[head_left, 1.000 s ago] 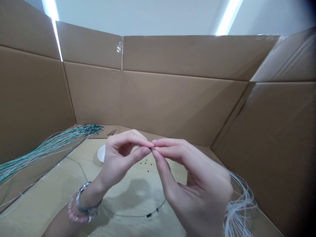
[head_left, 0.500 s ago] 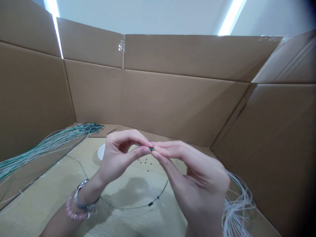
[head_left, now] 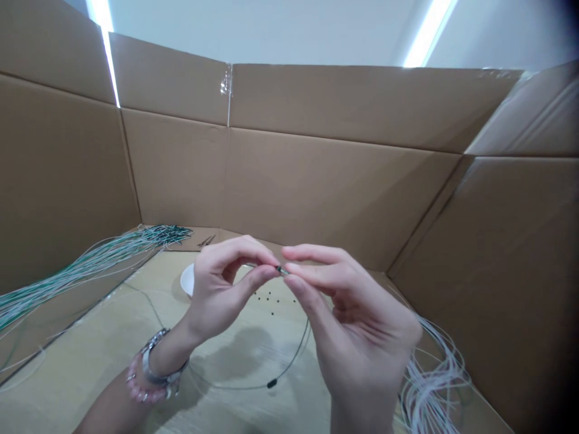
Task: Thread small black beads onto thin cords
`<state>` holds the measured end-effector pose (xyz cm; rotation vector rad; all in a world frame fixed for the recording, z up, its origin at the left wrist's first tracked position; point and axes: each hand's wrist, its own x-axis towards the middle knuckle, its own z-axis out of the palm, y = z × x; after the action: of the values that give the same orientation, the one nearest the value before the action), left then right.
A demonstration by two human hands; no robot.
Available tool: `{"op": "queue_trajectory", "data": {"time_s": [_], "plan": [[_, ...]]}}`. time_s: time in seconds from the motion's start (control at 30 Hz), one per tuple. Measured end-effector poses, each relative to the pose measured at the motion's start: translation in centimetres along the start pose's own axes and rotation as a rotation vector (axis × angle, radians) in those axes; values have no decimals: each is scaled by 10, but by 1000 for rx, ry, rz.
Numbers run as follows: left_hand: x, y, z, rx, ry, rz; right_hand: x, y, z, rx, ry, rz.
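Observation:
My left hand [head_left: 221, 289] and my right hand [head_left: 353, 319] meet fingertip to fingertip above the table. Both pinch the end of a thin dark wire [head_left: 289, 361], with a tiny dark bead [head_left: 279, 269] between the tips. The wire loops down under my hands to the tabletop, carrying a small black piece [head_left: 271, 383]. Several loose dark beads [head_left: 266, 298] lie on the table just behind my hands. A small white dish [head_left: 186, 280] sits partly hidden behind my left hand. My left wrist wears a watch and a pink bead bracelet [head_left: 151, 377].
Tall cardboard walls [head_left: 316, 181] enclose the work surface on three sides. A long bundle of green and white wires [head_left: 81, 268] runs along the left. A bunch of white wires [head_left: 434, 374] lies at the right, under my right wrist. Small metal tweezers [head_left: 205, 242] rest near the back wall.
My hands have stayed pinched together, shifting slightly right. The wire loop below has swung a little, and its black piece now lies further forward.

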<state>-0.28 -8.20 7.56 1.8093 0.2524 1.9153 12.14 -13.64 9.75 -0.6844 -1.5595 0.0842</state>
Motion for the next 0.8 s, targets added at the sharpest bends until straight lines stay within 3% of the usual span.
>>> {"op": "queue_trajectory", "data": {"time_s": [0.2, 0.43, 0.8], "plan": [[2, 0, -4, 86, 4, 108, 3, -3, -6, -175, -21, -63], [5, 0, -9, 184, -33, 230, 2, -2, -12, -155, -101, -21], [4, -1, -9, 193, -69, 270, 3, -2, -12, -178, -146, -3]]}}
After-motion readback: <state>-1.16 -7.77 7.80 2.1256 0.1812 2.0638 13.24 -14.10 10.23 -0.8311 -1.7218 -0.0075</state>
